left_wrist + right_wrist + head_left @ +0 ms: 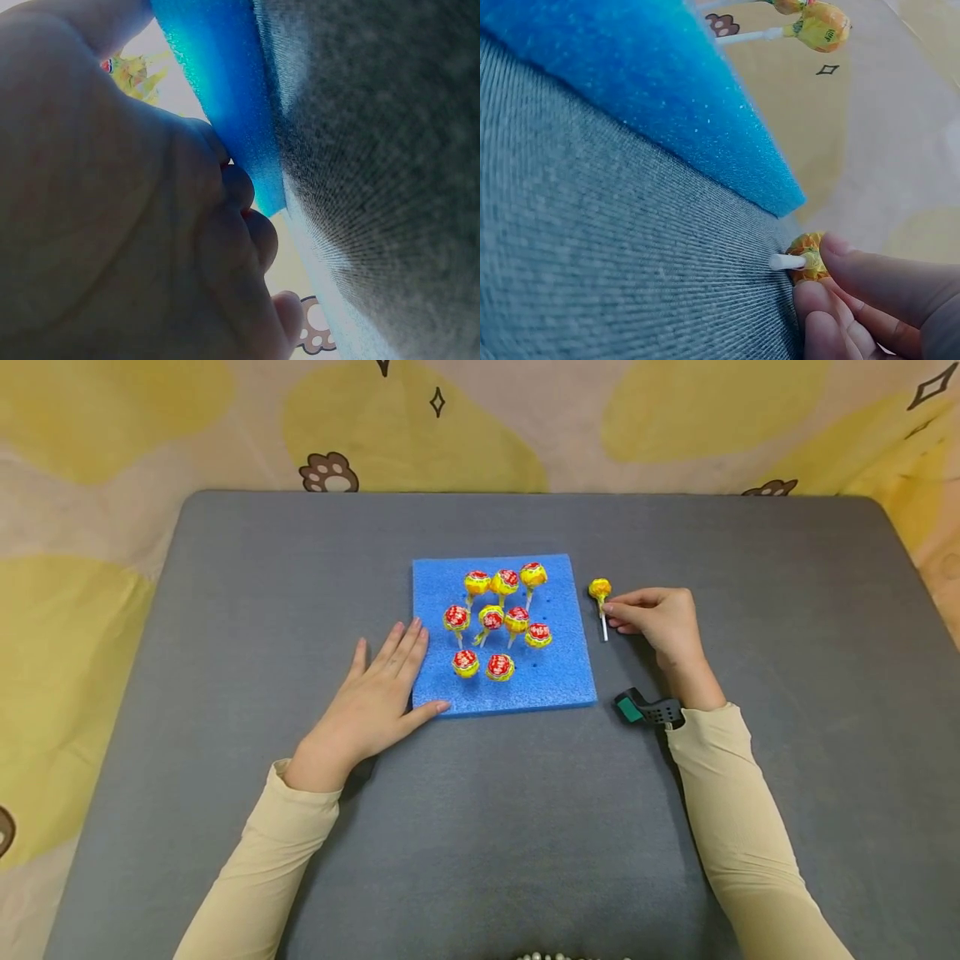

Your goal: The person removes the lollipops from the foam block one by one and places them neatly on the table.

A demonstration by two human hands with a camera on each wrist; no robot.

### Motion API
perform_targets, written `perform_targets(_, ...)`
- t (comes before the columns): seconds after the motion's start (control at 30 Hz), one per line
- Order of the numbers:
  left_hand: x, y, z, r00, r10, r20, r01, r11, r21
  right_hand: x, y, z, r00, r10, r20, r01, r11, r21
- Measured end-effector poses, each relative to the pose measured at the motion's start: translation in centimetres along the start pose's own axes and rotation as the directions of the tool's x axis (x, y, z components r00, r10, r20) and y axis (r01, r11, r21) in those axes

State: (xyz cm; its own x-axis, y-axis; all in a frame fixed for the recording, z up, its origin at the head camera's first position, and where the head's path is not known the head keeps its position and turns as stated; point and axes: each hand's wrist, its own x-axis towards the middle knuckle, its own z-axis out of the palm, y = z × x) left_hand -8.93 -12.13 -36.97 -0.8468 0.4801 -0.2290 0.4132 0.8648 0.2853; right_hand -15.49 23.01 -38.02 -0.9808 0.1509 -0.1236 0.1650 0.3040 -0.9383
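A blue foam block (435, 585) lies on the grey table, with several yellow and red wrapped lollipops (499, 667) standing in it on white sticks. My left hand (378, 693) rests along the block's left edge, fingers straight and thumb at the near left corner. To the right of the block, my right hand (656, 622) pinches a lollipop (599, 589) between thumb and fingers. Its yellow head points away from me and its white stick toward me. In the right wrist view, that lollipop (807, 255) is close to the table surface beside the foam's corner.
Small holes dot the right part of the foam. A black band with a green face (631, 708) is at my right wrist. The grey table (480, 827) extends around the block, and a yellow patterned cloth (420, 435) hangs behind its far edge.
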Motion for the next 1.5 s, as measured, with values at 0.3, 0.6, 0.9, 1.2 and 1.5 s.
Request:
perform_targets(0.3,0.0,0.2,-0.3,1.0,0.001,0.012,-0.001,1.0,0.006,-0.1,-0.9,-0.1,1.0,-0.027,0.007,0.026,0.989,0.146)
perform_targets(0.6,0.7,0.8,-0.6,0.998,-0.021,0.059,0.019,0.999,0.029,0.0,-3.0,1.5,0.986,-0.141,0.087,0.125,0.977,0.174)
perform_targets(0.9,0.9,0.8,-0.2,0.999,-0.017,0.045,0.016,1.0,0.012,0.6,-3.9,4.2,0.972,-0.188,0.144,0.146,0.954,0.261)
perform_targets(1.2,0.6,0.8,-0.3,0.999,-0.024,0.035,0.024,1.0,0.011,0.8,-2.5,5.9,0.95,-0.263,0.168,0.148,0.853,0.501)
perform_targets(1.5,0.7,0.8,-0.2,0.999,-0.017,0.03,0.017,1.0,0.016,0.5,-2.3,6.8,0.946,-0.297,0.13,0.206,0.861,0.465)
